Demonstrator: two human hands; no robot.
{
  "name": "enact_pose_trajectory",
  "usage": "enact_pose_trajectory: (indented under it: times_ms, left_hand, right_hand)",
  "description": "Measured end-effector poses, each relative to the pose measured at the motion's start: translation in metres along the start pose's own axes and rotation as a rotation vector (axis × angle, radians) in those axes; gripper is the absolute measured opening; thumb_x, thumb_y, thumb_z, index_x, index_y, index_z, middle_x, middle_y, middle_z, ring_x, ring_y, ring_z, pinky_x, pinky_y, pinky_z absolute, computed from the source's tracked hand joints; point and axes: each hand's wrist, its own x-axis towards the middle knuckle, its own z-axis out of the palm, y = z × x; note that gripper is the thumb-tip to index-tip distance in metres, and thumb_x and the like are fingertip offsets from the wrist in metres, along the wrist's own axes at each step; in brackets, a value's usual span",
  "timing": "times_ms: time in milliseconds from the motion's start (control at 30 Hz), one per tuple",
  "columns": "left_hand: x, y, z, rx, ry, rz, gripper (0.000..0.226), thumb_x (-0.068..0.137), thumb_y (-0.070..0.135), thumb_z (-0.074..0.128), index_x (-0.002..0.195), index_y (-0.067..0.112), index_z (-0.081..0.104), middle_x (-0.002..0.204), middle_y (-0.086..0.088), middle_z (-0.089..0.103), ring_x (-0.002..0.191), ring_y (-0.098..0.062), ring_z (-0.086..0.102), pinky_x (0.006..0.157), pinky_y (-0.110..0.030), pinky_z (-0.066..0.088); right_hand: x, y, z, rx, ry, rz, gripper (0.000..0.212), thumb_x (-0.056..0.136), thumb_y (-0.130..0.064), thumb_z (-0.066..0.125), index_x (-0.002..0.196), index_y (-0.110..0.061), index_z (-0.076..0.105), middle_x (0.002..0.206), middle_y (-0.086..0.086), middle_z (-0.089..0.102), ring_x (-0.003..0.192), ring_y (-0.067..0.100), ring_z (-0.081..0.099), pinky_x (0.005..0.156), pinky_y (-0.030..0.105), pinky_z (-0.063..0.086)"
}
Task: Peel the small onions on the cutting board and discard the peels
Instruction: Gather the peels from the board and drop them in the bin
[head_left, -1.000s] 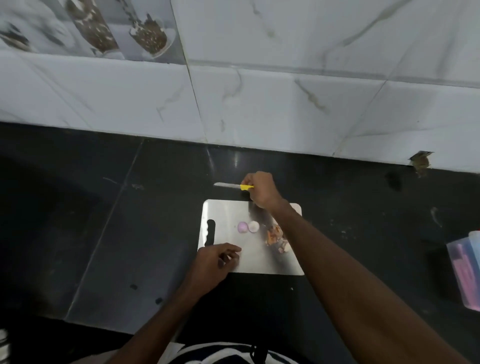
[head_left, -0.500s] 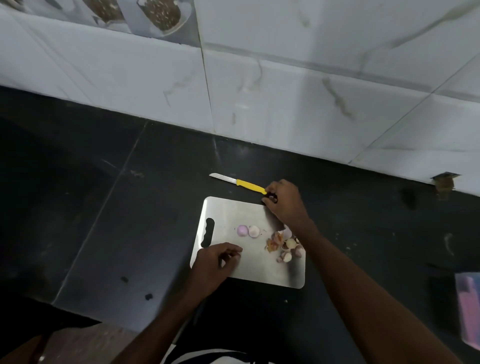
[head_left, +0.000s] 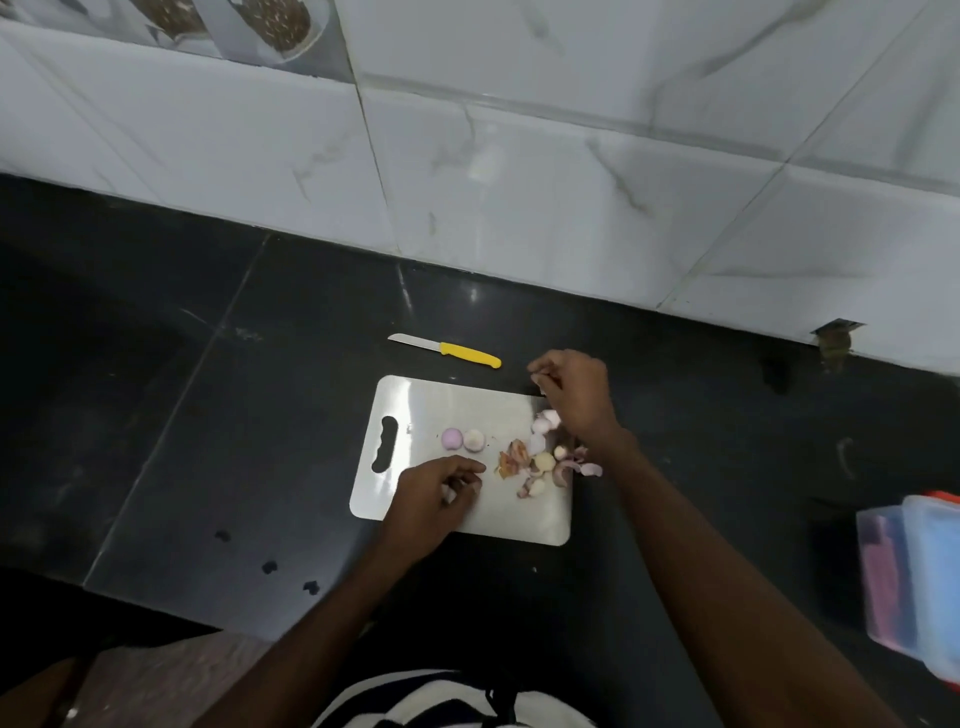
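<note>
Yellow-handled knife (head_left: 447, 351) behind cutting board (head_left: 431, 400); plastic containers (head_left: 914, 582) far right

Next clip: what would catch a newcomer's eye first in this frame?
The shiny metal cutting board on the dark counter stands out, with two peeled onions side by side near its middle and a heap of pink and brown peels at its right side. Just beyond the board lies a yellow-handled knife, untouched. The left hand rests at the board's near edge; the right hand hovers above the peels.
</note>
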Motion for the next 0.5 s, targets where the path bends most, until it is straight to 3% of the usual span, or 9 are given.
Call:
enact_pose_trajectory:
  times_ms: [67,133,200,333,433,500]
  left_hand:
    - [0.001,-0.003,0.005,0.067,-0.026,0.035,0.052,0.094,0.014,0.082,0.143,0.025,0.067,0.120,0.012,0.074,0.104,-0.004,0.071,0.097,-0.015,0.054]
    - [0.001,-0.005,0.014,0.155,-0.065,0.048,0.070,0.092,0.020,0.086,0.155,0.022,0.055,0.132,0.007,0.068,0.110,-0.011,0.067,0.102,-0.025,0.056]
    - [0.001,-0.002,0.024,0.187,-0.090,0.018,0.079,0.090,0.028,0.089,0.158,0.020,0.051,0.137,0.005,0.065,0.113,-0.013,0.065,0.104,-0.036,0.057]
    - [0.003,0.012,0.044,0.250,-0.110,-0.059,0.097,0.084,0.042,0.092,0.163,0.018,0.042,0.156,-0.004,0.055,0.135,-0.023,0.060,0.112,-0.039,0.053]
    - [0.005,0.024,0.056,0.260,-0.077,-0.076,0.093,0.083,0.041,0.093,0.159,0.019,0.043,0.150,-0.005,0.053,0.131,-0.025,0.062,0.105,-0.036,0.054]
    - [0.007,0.030,0.061,0.271,-0.069,-0.065,0.087,0.084,0.041,0.092,0.156,0.020,0.047,0.144,-0.004,0.054,0.125,-0.022,0.063,0.099,-0.032,0.053]
  right_hand:
    - [-0.029,0.011,-0.021,0.166,0.143,0.136,0.012,0.094,-0.009,0.078,0.104,-0.016,0.082,0.093,-0.010,0.078,0.083,-0.006,0.073,0.080,0.007,0.052]
    - [-0.059,0.033,-0.035,0.222,0.200,0.284,0.013,0.097,-0.014,0.076,0.107,-0.021,0.081,0.092,-0.010,0.080,0.082,-0.002,0.075,0.085,0.016,0.057]
    - [-0.083,0.059,-0.039,0.143,0.155,0.361,0.015,0.099,-0.013,0.073,0.109,-0.021,0.080,0.099,-0.004,0.081,0.084,0.004,0.076,0.091,0.024,0.059]
    - [-0.115,0.085,-0.045,0.035,0.053,0.409,0.023,0.104,-0.016,0.067,0.124,-0.022,0.076,0.118,-0.002,0.079,0.099,0.011,0.074,0.096,0.024,0.053]
    - [-0.126,0.079,-0.041,0.058,-0.054,0.365,0.048,0.094,-0.029,0.080,0.140,-0.025,0.065,0.120,0.000,0.071,0.095,0.009,0.070,0.082,0.019,0.050]
    - [-0.128,0.074,-0.031,0.040,-0.146,0.304,0.062,0.087,-0.024,0.088,0.142,-0.024,0.061,0.121,0.000,0.058,0.090,0.005,0.064,0.073,0.009,0.047]
